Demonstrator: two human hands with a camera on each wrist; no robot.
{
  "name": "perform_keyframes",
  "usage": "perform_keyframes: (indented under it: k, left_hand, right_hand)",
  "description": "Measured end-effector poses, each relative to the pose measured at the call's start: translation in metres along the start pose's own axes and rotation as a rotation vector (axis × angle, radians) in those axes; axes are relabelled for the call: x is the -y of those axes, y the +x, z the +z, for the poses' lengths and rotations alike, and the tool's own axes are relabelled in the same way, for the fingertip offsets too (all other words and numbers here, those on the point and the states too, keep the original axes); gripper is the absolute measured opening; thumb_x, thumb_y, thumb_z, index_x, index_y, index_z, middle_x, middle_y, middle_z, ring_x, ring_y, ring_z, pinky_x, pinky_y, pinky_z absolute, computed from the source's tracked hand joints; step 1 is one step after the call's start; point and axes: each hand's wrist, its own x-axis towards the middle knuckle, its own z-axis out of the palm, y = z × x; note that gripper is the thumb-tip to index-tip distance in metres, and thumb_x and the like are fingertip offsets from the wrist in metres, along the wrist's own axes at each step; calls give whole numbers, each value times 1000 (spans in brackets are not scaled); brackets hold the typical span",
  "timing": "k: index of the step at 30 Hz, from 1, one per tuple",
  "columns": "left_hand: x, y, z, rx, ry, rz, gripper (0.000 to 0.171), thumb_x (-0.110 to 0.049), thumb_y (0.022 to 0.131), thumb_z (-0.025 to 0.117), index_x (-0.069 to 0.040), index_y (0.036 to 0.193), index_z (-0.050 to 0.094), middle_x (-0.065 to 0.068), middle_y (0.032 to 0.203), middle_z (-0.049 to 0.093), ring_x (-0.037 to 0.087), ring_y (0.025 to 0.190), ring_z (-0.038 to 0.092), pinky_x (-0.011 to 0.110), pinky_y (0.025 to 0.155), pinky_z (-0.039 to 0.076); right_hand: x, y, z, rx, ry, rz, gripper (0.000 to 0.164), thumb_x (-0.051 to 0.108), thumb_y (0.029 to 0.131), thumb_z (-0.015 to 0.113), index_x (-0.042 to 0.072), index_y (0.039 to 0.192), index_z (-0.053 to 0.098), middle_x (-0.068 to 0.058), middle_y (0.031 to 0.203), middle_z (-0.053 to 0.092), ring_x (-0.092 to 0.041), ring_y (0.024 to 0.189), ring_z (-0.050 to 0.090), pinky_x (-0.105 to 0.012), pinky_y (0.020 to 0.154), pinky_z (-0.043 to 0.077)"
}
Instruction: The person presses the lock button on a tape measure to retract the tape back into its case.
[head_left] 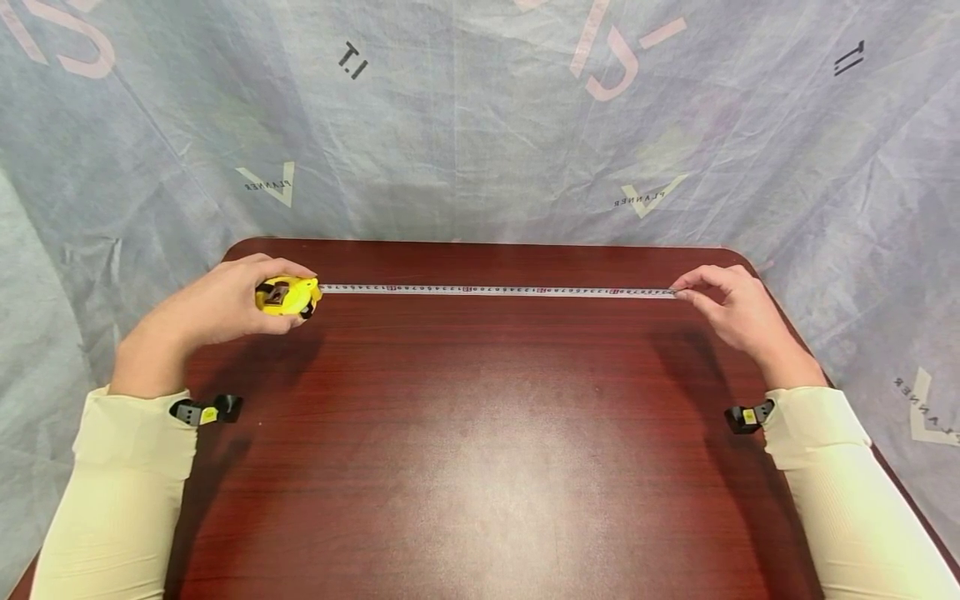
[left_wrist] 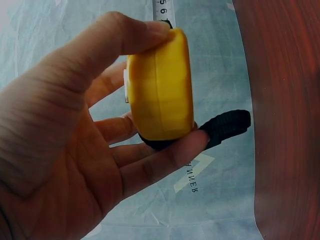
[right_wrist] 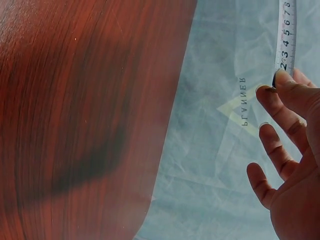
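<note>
A yellow tape measure sits in the left hand, thumb on one side and fingers round the other. Its white blade stretches straight across to the right hand, which pinches the end between thumb and forefinger. Seen from the left wrist, the yellow case has a black strap hanging off it, and the blade leaves from the top. In the right wrist view the blade's low numbers show just past the pinching thumb, while the other fingers are spread loosely.
A dark red-brown wooden table with rounded far corners lies below both hands. Behind it and at the sides hangs a pale grey printed cloth. Each wrist carries a small black camera, one at the left cuff, another at the right.
</note>
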Motion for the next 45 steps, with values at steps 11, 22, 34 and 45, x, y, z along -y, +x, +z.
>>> perform_keyframes:
  k: [11,22,34,45]
  left_hand:
    - [-1,0,2,-16,0,8,55,-20,82,87,-21,133,67,7,119,60,21,100,53,40,83,45]
    - [0,1,4,-25,7,16,55,-21,82,87,-22,133,67,6,119,60,20,100,53,41,83,45]
    - [-4,2,4,-28,13,41,56,-20,82,87,-20,134,66,6,117,60,20,99,52,40,81,46]
    - [-6,3,5,-33,23,67,54,-19,82,86,-18,132,67,5,116,61,18,99,53,38,81,47]
  right_hand:
    - [3,1,1,9,9,3,19,-4,84,81,10,97,77,-12,97,74,-26,93,53,-38,78,33]
    - [3,-1,2,13,18,12,18,-4,86,79,9,97,76,-13,98,74,-27,95,53,-41,79,34]
    - [8,-3,4,34,15,24,16,-3,89,77,9,100,76,-11,100,73,-27,96,53,-42,79,35]
    - [10,0,6,53,31,27,16,-4,89,76,8,100,76,-12,102,74,-26,99,52,-44,83,35]
